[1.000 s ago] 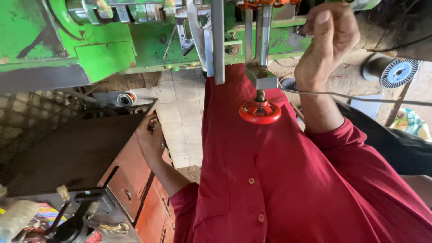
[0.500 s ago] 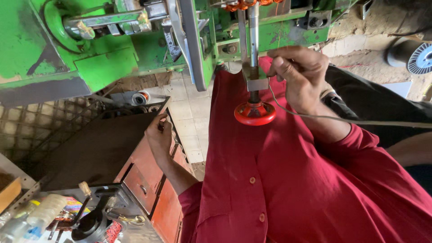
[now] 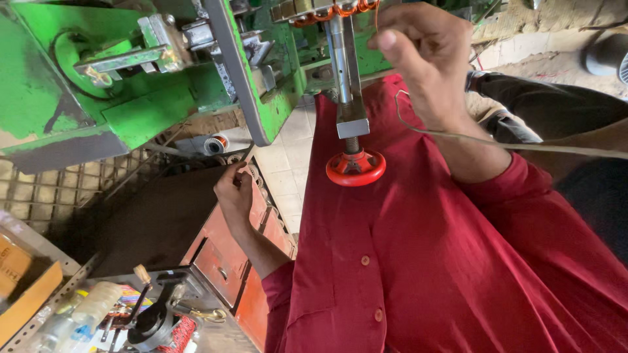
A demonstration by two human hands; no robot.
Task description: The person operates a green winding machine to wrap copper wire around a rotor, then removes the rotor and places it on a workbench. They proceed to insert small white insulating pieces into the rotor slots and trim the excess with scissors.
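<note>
My right hand is raised near the top of the green machine, fingers pinched on a thin wire that bends below my wrist and runs off to the right. Just left of it a steel spindle hangs down to a red handwheel, with copper-coloured coils at its top. My left hand is low at the edge of a dark brown cabinet top, closed on a small pale object whose kind I cannot tell.
An orange-red drawer unit stands under the cabinet top. Tools, a bottle and a red spool lie in a tray at bottom left. A cardboard box sits far left. Tiled floor shows below.
My right hand has come up from beside the handwheel toward the coils, carrying the wire. The view has shifted, bringing the machine closer. My left hand stays at the cabinet edge.
</note>
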